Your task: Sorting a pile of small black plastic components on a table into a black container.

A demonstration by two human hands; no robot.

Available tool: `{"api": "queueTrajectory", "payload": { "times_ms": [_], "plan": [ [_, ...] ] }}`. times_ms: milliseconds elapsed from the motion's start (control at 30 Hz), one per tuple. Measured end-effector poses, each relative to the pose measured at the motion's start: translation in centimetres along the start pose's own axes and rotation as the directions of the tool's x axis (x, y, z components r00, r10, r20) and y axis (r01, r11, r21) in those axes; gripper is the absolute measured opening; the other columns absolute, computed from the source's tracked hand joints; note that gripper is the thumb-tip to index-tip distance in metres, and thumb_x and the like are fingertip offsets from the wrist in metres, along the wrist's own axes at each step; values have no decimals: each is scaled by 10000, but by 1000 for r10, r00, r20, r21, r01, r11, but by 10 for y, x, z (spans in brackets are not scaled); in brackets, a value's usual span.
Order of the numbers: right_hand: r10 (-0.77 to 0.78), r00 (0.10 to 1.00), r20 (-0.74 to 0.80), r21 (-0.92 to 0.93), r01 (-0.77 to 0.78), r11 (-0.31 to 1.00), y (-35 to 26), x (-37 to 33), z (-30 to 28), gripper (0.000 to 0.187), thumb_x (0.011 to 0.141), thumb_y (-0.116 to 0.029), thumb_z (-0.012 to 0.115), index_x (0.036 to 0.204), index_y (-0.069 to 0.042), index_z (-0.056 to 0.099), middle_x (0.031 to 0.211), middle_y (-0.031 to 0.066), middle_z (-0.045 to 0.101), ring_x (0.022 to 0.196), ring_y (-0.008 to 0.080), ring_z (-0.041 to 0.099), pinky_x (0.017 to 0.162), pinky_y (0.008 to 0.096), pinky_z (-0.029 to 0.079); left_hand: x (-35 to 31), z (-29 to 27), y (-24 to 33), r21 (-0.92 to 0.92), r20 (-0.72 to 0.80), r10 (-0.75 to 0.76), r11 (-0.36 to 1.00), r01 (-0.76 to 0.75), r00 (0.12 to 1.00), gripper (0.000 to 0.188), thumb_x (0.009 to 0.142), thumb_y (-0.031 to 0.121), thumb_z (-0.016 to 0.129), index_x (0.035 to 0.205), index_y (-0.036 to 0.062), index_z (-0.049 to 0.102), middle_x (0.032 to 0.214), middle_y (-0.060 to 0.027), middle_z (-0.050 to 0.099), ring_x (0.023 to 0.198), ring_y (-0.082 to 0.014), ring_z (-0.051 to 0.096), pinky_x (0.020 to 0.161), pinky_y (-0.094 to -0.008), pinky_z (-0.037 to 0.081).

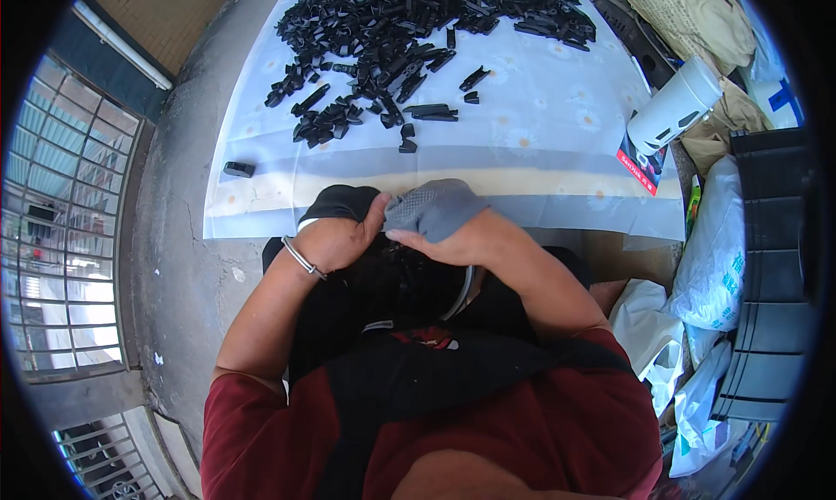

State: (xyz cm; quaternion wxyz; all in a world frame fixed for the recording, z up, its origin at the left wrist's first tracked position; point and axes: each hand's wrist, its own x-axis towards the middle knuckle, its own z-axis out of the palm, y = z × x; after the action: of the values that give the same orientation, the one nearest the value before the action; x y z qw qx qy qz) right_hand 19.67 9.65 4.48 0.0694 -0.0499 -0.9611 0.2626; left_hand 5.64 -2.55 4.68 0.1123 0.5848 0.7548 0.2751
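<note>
My left hand, with a black covering over its fingers and a metal bangle at the wrist, is closed just off the table's near edge. Touching it from the other side is my right hand, in a grey fingerless-thumb glove, its fingers curled and thumb pressed in. Whatever they pinch between them is hidden. Below the hands, between my knees, lies a dark space with a pale curved rim, perhaps a container; its contents are too dark to tell. Beyond, a heap of small black plastic clip-like pieces covers the far table. One lone piece lies at left.
The table wears a white flowered cloth. At its right edge a white bottle-shaped container stands by a red and black card. Plastic bags and black crates crowd the right side. A barred window is at left.
</note>
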Motion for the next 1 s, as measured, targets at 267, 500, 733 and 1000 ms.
{"api": "queueTrajectory", "payload": {
  "times_ms": [267, 500, 733, 1000],
  "plan": [
    [-110, 776, -621, -426, -216, 879, 91, 63, -5, 218, 810, -210, 528, 943, -68, 626, 958, 136, 610, 902, 320, 558, 791, 408, 440, 47, 29, -10, 340, -227, 288, 919, -201, 931, 264, 749, 236, 610, 950, 66, 590, 856, -131, 598, 737, -293, 581, 633, -386, 463],
    [33, 852, -523, -284, -211, 935, 91, 60, 2, 213, 779, -164, 558, 964, -75, 614, 926, 135, 613, 892, 317, 555, 781, 410, 433, 58, 43, -27, 396, -205, 173, 915, -80, 963, 207, 747, 194, 577, 915, 77, 606, 789, -129, 594, 724, -290, 586, 632, -377, 470],
    [-58, 909, -413, -333, -92, 938, 70, 13, -22, 225, 748, -144, 578, 956, -64, 607, 968, 116, 600, 908, 294, 547, 805, 390, 418, 52, 23, -8, 366, -79, -92, 923, 115, 993, 250, 768, 282, 568, 875, 60, 609, 819, -142, 607, 756, -289, 595, 658, -377, 477],
    [-72, 889, -451, -423, -142, 895, 64, 4, 7, 186, 703, -148, 579, 873, -98, 637, 927, 91, 610, 888, 247, 567, 801, 378, 438, 59, 32, -23, 356, -238, 9, 931, 79, 971, 211, 761, 199, 532, 906, 66, 610, 854, -136, 615, 825, -280, 590, 716, -366, 469]
  ]
}}
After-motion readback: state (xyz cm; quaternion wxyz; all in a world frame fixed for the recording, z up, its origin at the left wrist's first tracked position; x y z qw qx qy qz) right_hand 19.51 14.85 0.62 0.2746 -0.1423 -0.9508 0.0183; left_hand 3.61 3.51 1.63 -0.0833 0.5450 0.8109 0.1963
